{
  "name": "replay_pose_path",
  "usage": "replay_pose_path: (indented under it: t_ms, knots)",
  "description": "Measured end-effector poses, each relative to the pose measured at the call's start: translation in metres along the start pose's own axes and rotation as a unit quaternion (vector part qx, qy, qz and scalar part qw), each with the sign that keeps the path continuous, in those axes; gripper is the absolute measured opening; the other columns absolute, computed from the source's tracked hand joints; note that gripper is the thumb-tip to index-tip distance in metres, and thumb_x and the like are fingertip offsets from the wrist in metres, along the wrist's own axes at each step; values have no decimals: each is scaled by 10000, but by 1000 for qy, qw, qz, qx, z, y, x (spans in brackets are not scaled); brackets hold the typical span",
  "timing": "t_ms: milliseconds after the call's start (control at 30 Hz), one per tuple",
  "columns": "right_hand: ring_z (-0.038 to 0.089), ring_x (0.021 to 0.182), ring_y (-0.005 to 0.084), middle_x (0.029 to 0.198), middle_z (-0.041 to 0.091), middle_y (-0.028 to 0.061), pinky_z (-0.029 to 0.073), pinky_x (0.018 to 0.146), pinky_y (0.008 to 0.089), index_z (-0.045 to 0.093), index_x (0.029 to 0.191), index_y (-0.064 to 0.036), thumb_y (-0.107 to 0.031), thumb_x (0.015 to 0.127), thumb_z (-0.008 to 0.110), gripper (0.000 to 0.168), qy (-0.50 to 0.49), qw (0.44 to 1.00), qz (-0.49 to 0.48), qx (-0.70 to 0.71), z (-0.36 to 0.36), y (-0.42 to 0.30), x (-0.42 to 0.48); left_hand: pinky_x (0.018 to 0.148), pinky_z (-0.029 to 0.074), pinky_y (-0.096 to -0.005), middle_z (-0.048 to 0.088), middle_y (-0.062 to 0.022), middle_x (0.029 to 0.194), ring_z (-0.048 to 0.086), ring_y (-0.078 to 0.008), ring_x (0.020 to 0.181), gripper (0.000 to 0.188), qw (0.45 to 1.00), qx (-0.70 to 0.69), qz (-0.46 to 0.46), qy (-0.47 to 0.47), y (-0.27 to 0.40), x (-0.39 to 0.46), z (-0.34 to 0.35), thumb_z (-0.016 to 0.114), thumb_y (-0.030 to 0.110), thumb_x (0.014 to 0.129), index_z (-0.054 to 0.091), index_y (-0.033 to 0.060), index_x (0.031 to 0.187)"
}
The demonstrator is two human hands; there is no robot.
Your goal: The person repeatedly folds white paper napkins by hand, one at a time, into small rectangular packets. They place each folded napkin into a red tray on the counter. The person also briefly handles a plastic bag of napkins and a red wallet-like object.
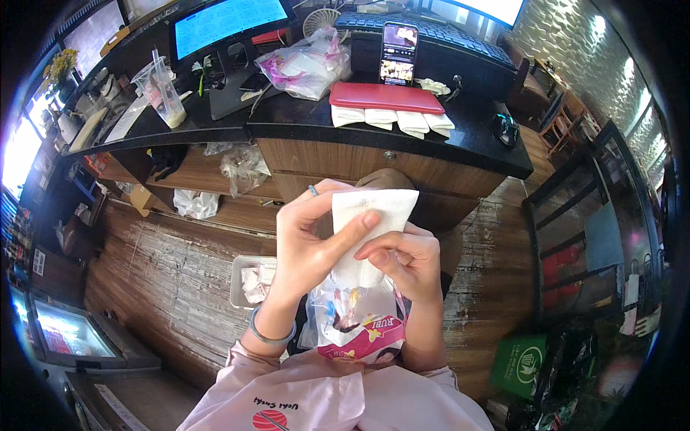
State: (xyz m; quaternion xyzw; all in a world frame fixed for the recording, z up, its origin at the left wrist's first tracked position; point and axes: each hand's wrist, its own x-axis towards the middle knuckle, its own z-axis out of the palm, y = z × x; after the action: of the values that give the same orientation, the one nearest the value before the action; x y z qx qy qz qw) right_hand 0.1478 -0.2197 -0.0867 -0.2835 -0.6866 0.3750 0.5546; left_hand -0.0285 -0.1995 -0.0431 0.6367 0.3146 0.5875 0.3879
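A folded white paper napkin (372, 215) is held up in front of me. My left hand (312, 237) grips it, the thumb flat across its face. My right hand (407, 258) is at the napkin's right edge with fingers curled; whether they pinch the paper is unclear. Below both hands, a printed plastic bag (361, 323) rests at my lap, partly covered by the napkin's lower end. Several folded white napkins (380, 118) lie on the black counter under a red folder-like case (385, 98).
A phone (399, 54) stands upright behind the red case. On the counter are a plastic bag (312, 64), a plastic cup (161, 94), a keyboard (426, 32) and a mouse (506, 129). A white bin (237, 283) holding crumpled paper stands low at left.
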Motion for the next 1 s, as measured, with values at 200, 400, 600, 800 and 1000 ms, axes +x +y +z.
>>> replay_pose_path:
  t_ms: [200, 400, 600, 800, 1000]
  knots:
    - [720, 809, 182, 901, 747, 108, 542, 711, 285, 785, 927, -20, -136, 906, 757, 121, -7, 1000, -17, -18, 3, 2, -1, 635, 482, -228, 731, -39, 860, 630, -61, 764, 275, 986, -67, -143, -60, -7, -19, -5, 743, 244, 962, 762, -28, 988]
    - [718, 809, 192, 900, 741, 117, 546, 733, 292, 776, 927, -15, -127, 897, 762, 117, -20, 1000, 23, -4, 8, 11, -6, 791, 607, -326, 748, -210, 1037, 750, -222, 878, 379, 959, -198, -203, -5, -12, 0, -14, 675, 233, 984, 672, -104, 1157]
    - [696, 933, 218, 1018, 712, 127, 553, 816, 324, 743, 1092, -37, -57, 816, 808, 284, -178, 980, -8, -91, -22, -2, -24, 850, 618, -354, 726, -257, 1122, 753, -253, 944, 400, 912, -315, -256, -62, -25, 37, -30, 657, 240, 992, 647, -94, 1212]
    - [606, 853, 133, 1275, 635, 64, 501, 750, 295, 751, 1149, -144, -20, 754, 797, 417, -44, 880, -244, -406, -20, -8, -8, 870, 611, -352, 739, -215, 1095, 748, -252, 955, 394, 882, -334, -316, -107, -42, 31, -17, 654, 248, 999, 650, -88, 1205]
    - [605, 710, 98, 1132, 753, 27, 422, 663, 255, 780, 1052, -133, -127, 751, 811, 303, -145, 851, -271, -426, -19, -13, 11, 868, 608, -381, 733, -234, 1071, 744, -265, 980, 449, 906, -286, -289, -118, -37, 32, -21, 618, 297, 1029, 627, -115, 1209]
